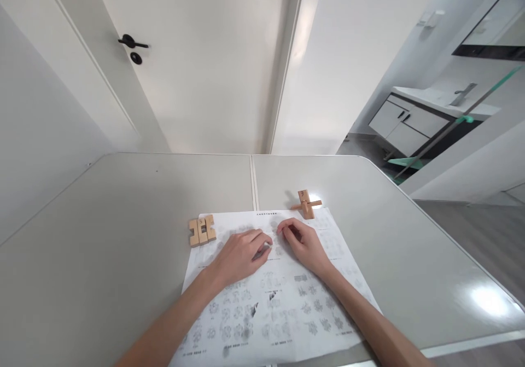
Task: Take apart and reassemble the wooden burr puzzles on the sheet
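My left hand (247, 251) rests on a printed paper sheet (283, 323), its fingers bent loosely and the thumb a little apart from them. Nothing shows in its grasp. Just to the right, my right hand (302, 242) lies on the same sheet with fingers relaxed and curved, also without anything visible in them. Beyond the right hand stands a cross-shaped assembly of wooden puzzle pieces (305, 205), one piece marked with a character. Several notched wooden puzzle pieces (202, 231) lie side by side at the sheet's upper left corner, not touched by either hand.
The sheet covers the near middle of a grey folding table (123, 257) with a seam down its centre. A white door with a black handle (132, 42) is behind it. At right are a washbasin cabinet (410, 121) and a green-and-grey pole (463, 121).
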### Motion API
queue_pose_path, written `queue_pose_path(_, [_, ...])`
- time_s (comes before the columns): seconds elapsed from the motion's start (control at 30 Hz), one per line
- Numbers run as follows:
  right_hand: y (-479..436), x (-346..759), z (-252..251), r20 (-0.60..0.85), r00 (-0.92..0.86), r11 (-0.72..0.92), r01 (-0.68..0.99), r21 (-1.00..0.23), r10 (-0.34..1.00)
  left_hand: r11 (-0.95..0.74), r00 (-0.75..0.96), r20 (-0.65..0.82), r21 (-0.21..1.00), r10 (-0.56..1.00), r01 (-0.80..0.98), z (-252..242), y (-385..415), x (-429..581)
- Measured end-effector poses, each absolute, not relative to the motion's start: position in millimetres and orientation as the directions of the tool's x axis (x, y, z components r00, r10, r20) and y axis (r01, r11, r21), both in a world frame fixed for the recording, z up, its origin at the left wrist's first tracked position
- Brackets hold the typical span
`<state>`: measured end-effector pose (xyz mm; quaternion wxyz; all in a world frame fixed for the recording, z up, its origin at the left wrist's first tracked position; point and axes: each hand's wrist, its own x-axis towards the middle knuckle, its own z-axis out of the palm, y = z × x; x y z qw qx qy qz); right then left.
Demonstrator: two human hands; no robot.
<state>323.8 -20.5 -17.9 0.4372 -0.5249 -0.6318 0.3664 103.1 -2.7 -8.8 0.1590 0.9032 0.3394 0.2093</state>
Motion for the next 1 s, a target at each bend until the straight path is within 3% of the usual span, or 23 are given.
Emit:
queue_pose_path(0.17, [-17.7,328.2,-16.1,-0.002,-0.039,0.003,0.106,-0.994,0.999,-0.742,0.692,0.297,0.409,0.658,0.531,-9.6,-2.4,102.7])
queue_pose_path(0.37, [-13.5,330.0,-17.5,-0.005,-0.026,-0.007,-0.065,-0.998,1.0,-0.74,0.693,0.282,0.379,0.664,0.555,-10.7,-1.1,102.7])
queue_pose_path(1.0, [-17.0,329.7,-11.3,0.035,0.067,0.049,-0.229,-0.972,0.997,-0.75,0.698,0.298,0.389,0.651,0.534,-9.5,-0.5,102.8])
